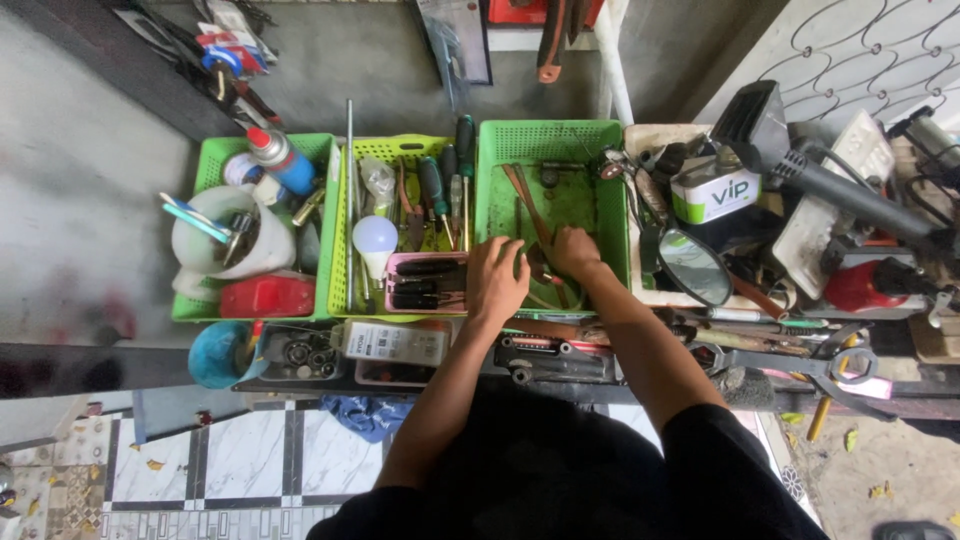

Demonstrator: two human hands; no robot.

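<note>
Centre of frame: a green perforated plastic basket (590,165) with latticed walls, holding long rusty metal hand tools (528,205); left hand (497,280) lies on its near rim, fingers (515,262) loosely spread, clamped on nothing visible; right hand (576,250) reaches inside, fingers curled down among the tools, their grip not discernible; the tools lie just beyond and beneath both sets of fingertips; left, a lime basket (345,260) holds screwdrivers (440,185) and a smooth white bulb (375,238).

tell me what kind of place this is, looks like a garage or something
Most likely a home workshop or repair bench. Green plastic baskets hold hand tools, one of them screwdrivers; a spray can stands at the left, and wrenches lie on the cluttered shelf. Both hands, left hand and right hand, reach into the middle basket.
</note>
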